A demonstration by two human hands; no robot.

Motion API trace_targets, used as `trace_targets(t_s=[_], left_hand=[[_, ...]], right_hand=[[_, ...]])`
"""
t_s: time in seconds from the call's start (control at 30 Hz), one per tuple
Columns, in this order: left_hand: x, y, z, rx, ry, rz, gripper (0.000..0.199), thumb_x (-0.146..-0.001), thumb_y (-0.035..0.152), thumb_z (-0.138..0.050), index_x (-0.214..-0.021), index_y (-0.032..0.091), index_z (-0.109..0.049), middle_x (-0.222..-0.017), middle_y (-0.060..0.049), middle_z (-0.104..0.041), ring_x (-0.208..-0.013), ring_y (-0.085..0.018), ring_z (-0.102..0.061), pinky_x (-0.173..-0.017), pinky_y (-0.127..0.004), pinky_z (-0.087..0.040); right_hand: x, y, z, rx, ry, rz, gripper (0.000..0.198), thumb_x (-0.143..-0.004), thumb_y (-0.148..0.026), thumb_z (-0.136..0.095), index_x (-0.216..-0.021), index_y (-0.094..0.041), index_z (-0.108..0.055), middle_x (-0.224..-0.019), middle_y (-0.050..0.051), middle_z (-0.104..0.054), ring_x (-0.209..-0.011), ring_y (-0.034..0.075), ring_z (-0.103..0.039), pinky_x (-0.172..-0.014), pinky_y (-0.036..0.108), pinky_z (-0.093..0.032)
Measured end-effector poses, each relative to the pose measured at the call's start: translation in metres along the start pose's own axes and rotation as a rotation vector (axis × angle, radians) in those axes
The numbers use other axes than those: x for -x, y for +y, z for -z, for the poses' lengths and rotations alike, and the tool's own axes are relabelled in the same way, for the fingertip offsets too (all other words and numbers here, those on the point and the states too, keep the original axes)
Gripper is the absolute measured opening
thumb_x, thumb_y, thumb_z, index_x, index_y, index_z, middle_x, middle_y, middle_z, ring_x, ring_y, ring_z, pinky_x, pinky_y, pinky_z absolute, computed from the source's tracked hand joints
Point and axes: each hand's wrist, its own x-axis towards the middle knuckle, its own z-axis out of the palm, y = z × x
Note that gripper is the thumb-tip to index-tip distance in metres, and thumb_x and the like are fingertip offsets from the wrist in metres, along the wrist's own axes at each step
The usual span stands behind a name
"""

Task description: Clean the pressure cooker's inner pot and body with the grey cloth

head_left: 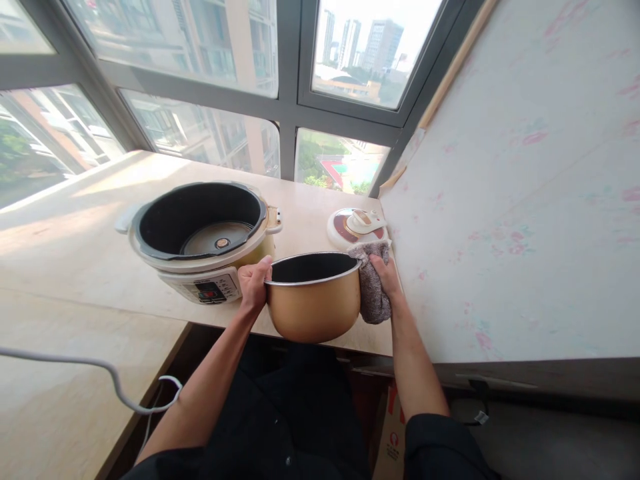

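A gold inner pot (315, 308) with a dark inside is held up at the counter's front edge, its mouth tipped slightly away. My left hand (254, 283) is closed on its left rim, thumb on top. On the opposite side my right hand (386, 275) grips a grey-brown cloth (374, 293), which lies against the pot's right rim. Behind my left hand stands the electric pressure cooker (197, 270), lidless, with a round plate visible at its bottom. Its white and brown lid (357, 228) rests on the counter behind the cloth.
The pale counter (90, 247) runs along the window (200, 133). A flowered wall (520, 187) closes off the right side. A grey cable (100, 363) crosses at lower left beside my left forearm. Below the counter stands a brown paper bag (389, 437).
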Motion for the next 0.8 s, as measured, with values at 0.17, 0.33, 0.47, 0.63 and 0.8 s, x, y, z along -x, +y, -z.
trace_targets(t_s=[0.17,0.33,0.47,0.63,0.8], left_hand=[[0.000,-0.002,0.002,-0.014,0.052,-0.032,0.061,-0.081,0.040,-0.063,-0.035,0.018,-0.031,-0.035,0.002,-0.030,-0.037,-0.006,-0.028,-0.042,-0.024,-0.021],[0.005,-0.003,0.001,-0.018,0.040,-0.042,0.061,-0.083,0.041,-0.062,-0.035,0.018,-0.032,-0.035,0.002,-0.030,-0.035,-0.006,-0.027,-0.041,-0.025,-0.019],[0.010,-0.002,-0.003,-0.063,-0.005,-0.085,0.063,-0.085,0.043,-0.061,-0.033,0.018,-0.036,-0.033,0.001,-0.032,-0.033,-0.007,-0.028,-0.041,-0.026,-0.019],[0.020,0.008,-0.011,-0.154,-0.022,-0.227,0.061,-0.090,0.037,-0.057,-0.033,0.018,-0.044,-0.033,0.000,-0.040,-0.034,-0.008,-0.034,-0.042,-0.026,-0.026],[0.027,0.040,-0.022,-0.189,-0.058,-0.373,0.061,-0.094,0.030,-0.053,-0.034,0.019,-0.044,-0.035,0.001,-0.042,-0.036,-0.008,-0.037,-0.047,-0.028,-0.030]], right_hand=[[-0.021,0.026,-0.013,-0.044,-0.079,-0.059,0.037,-0.072,-0.056,-0.061,-0.078,-0.020,-0.061,-0.077,0.005,-0.066,-0.077,0.023,-0.059,-0.075,0.035,-0.051],[-0.027,0.039,-0.015,0.055,-0.154,-0.058,0.034,-0.076,-0.052,-0.057,-0.080,-0.019,-0.064,-0.085,0.005,-0.070,-0.084,0.023,-0.062,-0.082,0.035,-0.051],[-0.021,0.046,-0.007,0.281,-0.153,-0.055,0.040,-0.076,-0.055,-0.056,-0.082,-0.017,-0.066,-0.091,0.009,-0.073,-0.092,0.027,-0.064,-0.086,0.037,-0.050],[0.002,0.049,0.015,0.462,-0.124,-0.078,0.050,-0.075,-0.060,-0.056,-0.091,-0.015,-0.069,-0.098,0.014,-0.074,-0.095,0.031,-0.066,-0.086,0.039,-0.050],[0.027,0.052,0.050,0.567,0.113,-0.148,0.057,-0.074,-0.063,-0.057,-0.101,-0.015,-0.069,-0.103,0.020,-0.072,-0.101,0.036,-0.067,-0.087,0.044,-0.050]])
